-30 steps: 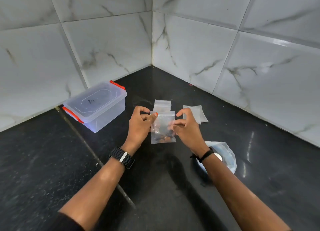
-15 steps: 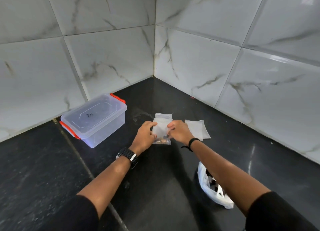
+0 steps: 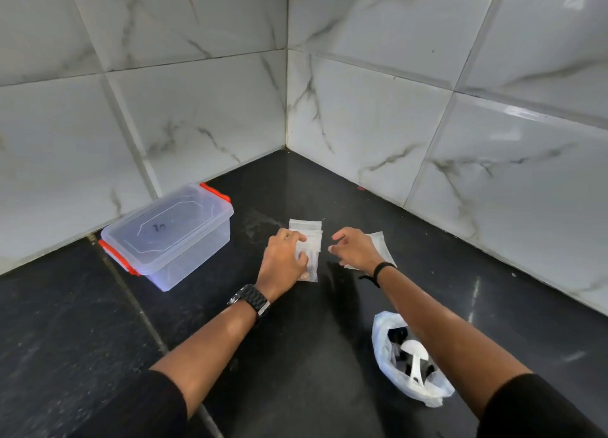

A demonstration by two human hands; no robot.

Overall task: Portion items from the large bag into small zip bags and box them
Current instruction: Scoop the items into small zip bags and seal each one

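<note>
head | looks forward-down | near | counter [image 3: 296,355] corner

One lidded box [image 3: 167,237], one large bag [image 3: 408,362] (small bags uncountable)

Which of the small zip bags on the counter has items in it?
The zip bag under the left hand, nearest the camera: brownish items show at its bottom edge. The bags behind it and beneath the right hand look empty.
</note>
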